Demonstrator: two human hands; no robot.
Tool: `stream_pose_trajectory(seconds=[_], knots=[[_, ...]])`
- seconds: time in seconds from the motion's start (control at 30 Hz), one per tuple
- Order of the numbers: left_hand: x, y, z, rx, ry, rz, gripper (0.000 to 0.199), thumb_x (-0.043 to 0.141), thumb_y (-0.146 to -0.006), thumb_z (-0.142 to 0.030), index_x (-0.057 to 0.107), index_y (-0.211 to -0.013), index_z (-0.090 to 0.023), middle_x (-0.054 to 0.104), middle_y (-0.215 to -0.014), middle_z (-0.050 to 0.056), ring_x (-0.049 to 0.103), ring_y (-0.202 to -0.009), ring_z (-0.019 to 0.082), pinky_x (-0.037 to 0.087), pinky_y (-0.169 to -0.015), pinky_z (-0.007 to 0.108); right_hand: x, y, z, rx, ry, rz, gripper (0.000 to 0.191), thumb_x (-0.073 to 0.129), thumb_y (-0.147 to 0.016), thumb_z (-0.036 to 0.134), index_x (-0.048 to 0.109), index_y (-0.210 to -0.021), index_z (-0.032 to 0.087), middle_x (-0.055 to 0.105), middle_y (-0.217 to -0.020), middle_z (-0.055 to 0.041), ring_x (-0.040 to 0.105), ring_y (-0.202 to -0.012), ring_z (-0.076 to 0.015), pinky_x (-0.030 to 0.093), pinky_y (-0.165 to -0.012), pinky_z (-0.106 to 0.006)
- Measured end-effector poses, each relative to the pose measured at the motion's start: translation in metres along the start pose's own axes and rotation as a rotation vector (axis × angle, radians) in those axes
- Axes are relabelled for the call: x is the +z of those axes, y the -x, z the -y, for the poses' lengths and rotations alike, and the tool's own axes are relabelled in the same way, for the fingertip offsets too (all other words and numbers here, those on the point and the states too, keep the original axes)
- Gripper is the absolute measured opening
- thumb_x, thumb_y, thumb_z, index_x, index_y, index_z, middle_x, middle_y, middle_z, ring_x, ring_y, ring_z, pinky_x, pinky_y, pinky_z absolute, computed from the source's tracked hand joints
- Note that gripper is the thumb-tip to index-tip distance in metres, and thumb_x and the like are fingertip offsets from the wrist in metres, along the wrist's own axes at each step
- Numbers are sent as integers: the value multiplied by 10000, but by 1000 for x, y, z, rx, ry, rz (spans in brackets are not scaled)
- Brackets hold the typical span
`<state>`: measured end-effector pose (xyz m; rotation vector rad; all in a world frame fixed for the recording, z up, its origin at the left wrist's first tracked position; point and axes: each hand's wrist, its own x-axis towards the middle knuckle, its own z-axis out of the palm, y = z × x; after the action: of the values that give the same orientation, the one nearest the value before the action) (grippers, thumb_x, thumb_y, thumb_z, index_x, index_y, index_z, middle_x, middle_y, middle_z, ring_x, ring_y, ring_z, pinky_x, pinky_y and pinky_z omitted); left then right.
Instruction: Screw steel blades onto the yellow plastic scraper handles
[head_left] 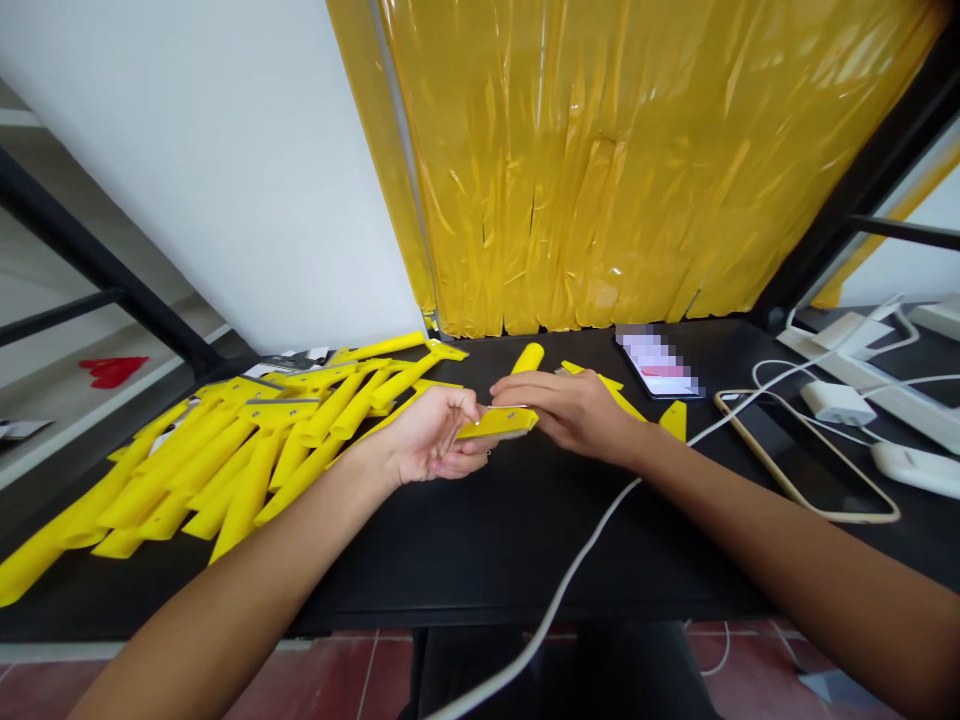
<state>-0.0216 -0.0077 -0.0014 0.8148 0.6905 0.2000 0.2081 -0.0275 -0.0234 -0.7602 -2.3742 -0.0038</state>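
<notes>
Over the middle of the black table, my left hand (439,440) is closed round a yellow scraper (506,424), thumb on top and fingers below. The scraper's wide head, with small screws, points to the right. My right hand (577,412) grips the same head from the far right side, its fingers held together along the edge. What its thumb and fingertips press on is partly hidden. To the left lies a large pile of yellow scrapers (247,440) with metal blade edges. A few more yellow pieces (529,358) lie behind and beside my right hand.
A lit phone (660,362) lies at the back right. Nearer is a dark phone in a pale case (810,455), beside a white charger (836,402) and power strips. A white cable (577,565) crosses the table's front edge. Yellow plastic sheeting (600,180) hangs behind.
</notes>
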Motion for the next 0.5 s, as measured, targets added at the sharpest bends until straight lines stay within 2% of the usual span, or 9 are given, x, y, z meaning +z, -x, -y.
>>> stream_pose_trajectory(seconds=[0.2,0.37,0.5], knots=[[7,1,6,84,66,19,191,516,-724,-279,594,-788,-118,499,-608,38,405,-405,106,289,-338,201,4,-4,2,69,-282,-166,220,546,-979,344,685,-1111,237,733,-1127,-58,686,-1036,-187,525,-886,-301],[13,2,7,198,155,-5,219,524,-752,-221,631,-913,-119,549,-660,64,488,-513,126,358,-447,202,6,-6,5,140,-327,-265,185,604,-948,338,700,-1065,231,749,-1060,-47,696,-955,-182,533,-858,-309],[14,-1,8,306,181,-135,250,504,-784,-185,657,-967,-110,641,-747,110,551,-559,139,440,-506,230,9,-7,5,318,-258,-250,156,642,-920,345,713,-1009,237,770,-1003,-37,718,-893,-195,538,-777,-312]])
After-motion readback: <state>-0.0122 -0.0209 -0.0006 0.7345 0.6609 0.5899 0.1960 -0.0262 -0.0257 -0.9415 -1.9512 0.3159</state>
